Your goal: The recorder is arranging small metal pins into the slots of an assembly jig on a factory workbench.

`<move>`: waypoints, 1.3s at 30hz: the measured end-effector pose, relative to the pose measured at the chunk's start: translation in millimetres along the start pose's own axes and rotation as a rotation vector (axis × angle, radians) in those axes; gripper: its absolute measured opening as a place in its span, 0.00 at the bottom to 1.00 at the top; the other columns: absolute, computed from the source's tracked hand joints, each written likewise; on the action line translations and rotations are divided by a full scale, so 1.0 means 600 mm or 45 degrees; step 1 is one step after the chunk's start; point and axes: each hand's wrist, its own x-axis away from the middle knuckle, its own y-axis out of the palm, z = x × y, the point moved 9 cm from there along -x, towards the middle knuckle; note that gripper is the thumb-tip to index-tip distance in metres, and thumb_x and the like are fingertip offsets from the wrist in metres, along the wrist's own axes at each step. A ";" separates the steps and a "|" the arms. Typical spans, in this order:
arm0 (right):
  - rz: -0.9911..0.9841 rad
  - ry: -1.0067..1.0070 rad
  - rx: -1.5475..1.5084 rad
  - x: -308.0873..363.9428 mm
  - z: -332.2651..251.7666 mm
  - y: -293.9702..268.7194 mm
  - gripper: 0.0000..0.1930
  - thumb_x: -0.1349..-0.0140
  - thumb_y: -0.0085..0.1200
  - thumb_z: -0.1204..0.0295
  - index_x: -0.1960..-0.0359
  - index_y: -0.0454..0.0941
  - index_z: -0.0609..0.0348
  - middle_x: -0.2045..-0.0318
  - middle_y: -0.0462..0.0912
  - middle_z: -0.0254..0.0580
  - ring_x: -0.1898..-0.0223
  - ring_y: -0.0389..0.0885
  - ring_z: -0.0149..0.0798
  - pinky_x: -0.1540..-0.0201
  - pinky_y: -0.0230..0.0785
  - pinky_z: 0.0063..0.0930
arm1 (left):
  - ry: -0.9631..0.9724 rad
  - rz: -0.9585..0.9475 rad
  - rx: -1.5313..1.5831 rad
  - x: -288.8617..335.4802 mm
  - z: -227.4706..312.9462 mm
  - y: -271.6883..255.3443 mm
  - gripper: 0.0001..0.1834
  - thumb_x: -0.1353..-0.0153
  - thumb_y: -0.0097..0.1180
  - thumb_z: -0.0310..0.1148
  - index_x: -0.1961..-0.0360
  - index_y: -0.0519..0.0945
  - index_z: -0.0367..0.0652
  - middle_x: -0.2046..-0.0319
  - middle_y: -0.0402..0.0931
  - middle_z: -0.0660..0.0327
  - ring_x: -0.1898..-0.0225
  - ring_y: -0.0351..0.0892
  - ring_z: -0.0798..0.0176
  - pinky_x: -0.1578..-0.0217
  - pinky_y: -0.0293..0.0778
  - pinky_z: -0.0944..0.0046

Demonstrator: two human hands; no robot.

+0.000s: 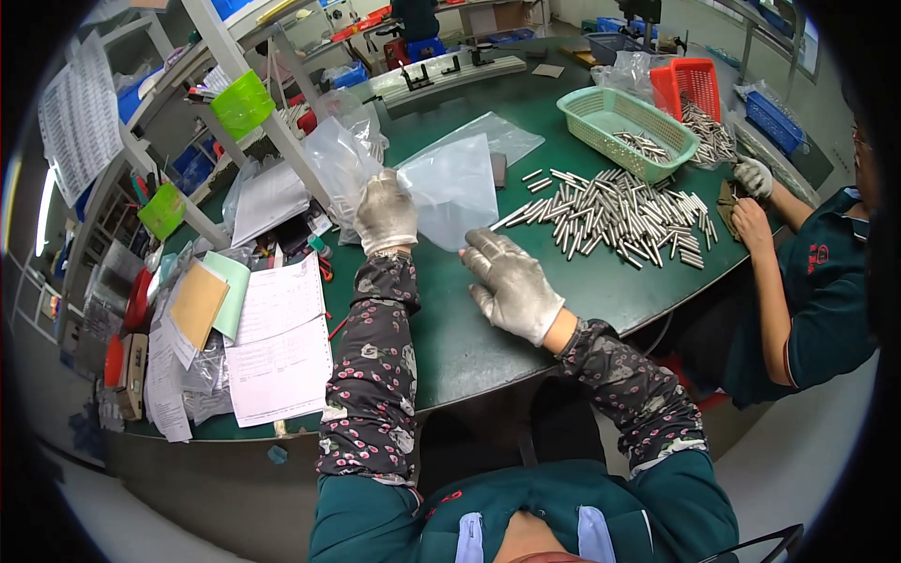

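Observation:
My left hand (pixel 385 214), in a worn grey-white glove, is closed at the edge of a crumpled clear plastic bag (pixel 340 159); its fingertips are partly hidden. Just right of it, a flat translucent plastic bag (pixel 455 192) lies on the green table. My right hand (pixel 513 284), gloved too, hovers low over the table with thumb and fingers apart. Beyond its fingertips, a short metal pin (pixel 510 217) sticks out from the left end of a loose heap of shiny metal pins (pixel 615 216). A small dark grey block (pixel 499 169) lies beside the flat bag.
A pale green basket (pixel 587 117) and a tipped red basket (pixel 664 89) hold more pins. At right, a co-worker's gloved hand (pixel 753 176) and bare hand (pixel 751 225) handle a brownish cloth. Papers (pixel 277 342) and a shelf post (pixel 282 141) stand on my left.

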 end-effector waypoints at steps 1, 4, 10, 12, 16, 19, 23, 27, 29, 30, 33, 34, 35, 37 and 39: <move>0.002 0.015 0.030 0.003 0.005 0.001 0.23 0.49 0.54 0.71 0.50 0.74 0.65 0.45 0.72 0.56 0.42 0.69 0.55 0.39 0.62 0.43 | -0.109 -0.229 0.094 0.003 -0.015 0.019 0.16 0.43 0.54 0.37 0.53 0.76 0.47 0.60 0.78 0.52 0.56 0.79 0.47 0.58 0.76 0.48; 0.035 0.006 0.019 0.010 0.004 -0.005 0.22 0.49 0.55 0.72 0.51 0.75 0.65 0.46 0.73 0.56 0.43 0.70 0.56 0.40 0.63 0.43 | -0.166 -0.557 0.078 0.030 -0.007 -0.023 0.28 0.45 0.58 0.41 0.42 0.70 0.48 0.50 0.74 0.50 0.50 0.77 0.47 0.51 0.74 0.49; -0.118 0.077 -0.121 0.085 -0.004 -0.028 0.20 0.48 0.54 0.74 0.52 0.76 0.65 0.48 0.76 0.54 0.45 0.73 0.55 0.43 0.65 0.42 | 0.338 -0.418 0.659 0.242 -0.007 -0.267 0.22 0.54 0.62 0.22 0.55 0.75 0.42 0.60 0.78 0.54 0.62 0.80 0.52 0.64 0.77 0.57; -0.120 0.071 -0.140 0.100 -0.005 -0.027 0.17 0.49 0.54 0.75 0.55 0.77 0.65 0.51 0.78 0.53 0.48 0.74 0.54 0.44 0.66 0.42 | 0.322 -0.619 0.660 0.374 -0.055 -0.313 0.12 0.51 0.59 0.21 0.64 0.76 0.44 0.67 0.79 0.59 0.66 0.81 0.53 0.67 0.77 0.55; -0.209 0.111 -0.057 0.114 0.016 -0.032 0.16 0.52 0.56 0.74 0.59 0.78 0.65 0.57 0.79 0.50 0.54 0.76 0.53 0.50 0.67 0.41 | -0.681 -1.570 0.023 0.802 -0.277 -0.252 0.16 0.40 0.50 0.40 0.54 0.77 0.44 0.60 0.79 0.48 0.58 0.78 0.40 0.59 0.75 0.47; -0.361 0.077 0.089 0.070 -0.005 0.006 0.15 0.52 0.57 0.68 0.61 0.79 0.60 0.62 0.78 0.47 0.59 0.75 0.51 0.55 0.67 0.42 | -0.380 -2.240 -0.161 1.250 -0.409 -0.239 0.22 0.38 0.48 0.45 0.48 0.76 0.44 0.56 0.78 0.44 0.53 0.78 0.44 0.55 0.74 0.46; -0.494 0.022 0.246 0.058 -0.008 0.035 0.15 0.50 0.56 0.64 0.61 0.75 0.57 0.67 0.76 0.47 0.63 0.74 0.51 0.60 0.66 0.43 | -0.522 -2.219 0.006 1.313 -0.426 -0.116 0.22 0.38 0.49 0.45 0.48 0.75 0.44 0.56 0.78 0.44 0.53 0.79 0.45 0.55 0.74 0.47; -0.642 0.074 0.188 0.058 -0.013 0.047 0.17 0.52 0.55 0.63 0.62 0.76 0.59 0.66 0.77 0.51 0.65 0.75 0.53 0.62 0.66 0.47 | -0.700 -2.232 0.136 1.283 -0.406 -0.056 0.22 0.38 0.49 0.45 0.47 0.75 0.44 0.56 0.78 0.45 0.53 0.79 0.46 0.56 0.75 0.48; -0.675 0.106 0.215 0.066 -0.008 0.048 0.17 0.54 0.56 0.63 0.63 0.77 0.59 0.66 0.78 0.50 0.65 0.75 0.52 0.62 0.66 0.46 | -0.785 -2.248 0.183 1.245 -0.392 -0.060 0.22 0.38 0.49 0.45 0.47 0.75 0.44 0.56 0.78 0.45 0.53 0.79 0.46 0.56 0.75 0.48; -0.697 0.116 0.208 0.069 -0.005 0.050 0.18 0.55 0.56 0.63 0.63 0.77 0.59 0.66 0.78 0.50 0.65 0.75 0.52 0.62 0.66 0.46 | -0.847 -2.244 0.192 1.237 -0.391 -0.067 0.22 0.38 0.49 0.45 0.47 0.75 0.44 0.55 0.78 0.45 0.53 0.79 0.46 0.56 0.75 0.48; -0.745 0.153 0.234 0.071 0.005 0.050 0.18 0.52 0.56 0.62 0.60 0.78 0.57 0.62 0.80 0.45 0.62 0.77 0.48 0.60 0.67 0.44 | -1.027 -2.210 0.189 1.215 -0.405 -0.104 0.23 0.38 0.49 0.45 0.46 0.74 0.44 0.55 0.78 0.46 0.53 0.79 0.47 0.56 0.75 0.49; -0.744 0.148 0.215 0.072 -0.002 0.045 0.18 0.52 0.56 0.62 0.60 0.78 0.57 0.62 0.80 0.45 0.62 0.77 0.48 0.60 0.67 0.44 | -1.079 -2.193 0.181 1.208 -0.413 -0.119 0.23 0.38 0.49 0.45 0.46 0.74 0.44 0.55 0.78 0.46 0.53 0.79 0.47 0.56 0.75 0.49; -0.720 0.137 0.222 0.070 0.002 0.042 0.18 0.52 0.56 0.62 0.60 0.78 0.57 0.62 0.80 0.46 0.62 0.77 0.49 0.60 0.67 0.44 | -1.126 -2.155 0.173 1.190 -0.421 -0.113 0.23 0.38 0.49 0.45 0.46 0.74 0.44 0.55 0.78 0.46 0.53 0.79 0.47 0.56 0.76 0.49; -0.700 0.130 0.244 0.069 0.004 0.040 0.16 0.52 0.56 0.64 0.61 0.78 0.57 0.63 0.79 0.46 0.62 0.76 0.50 0.59 0.67 0.43 | -1.194 -2.085 0.162 1.152 -0.434 -0.099 0.23 0.38 0.49 0.45 0.46 0.74 0.44 0.55 0.78 0.46 0.53 0.79 0.47 0.56 0.76 0.49; -0.658 0.107 0.233 0.057 0.003 0.037 0.15 0.51 0.55 0.65 0.62 0.78 0.58 0.64 0.79 0.47 0.62 0.76 0.50 0.59 0.67 0.43 | -1.236 -2.020 0.157 1.111 -0.440 -0.082 0.23 0.38 0.49 0.45 0.45 0.74 0.44 0.55 0.78 0.46 0.53 0.79 0.48 0.57 0.76 0.50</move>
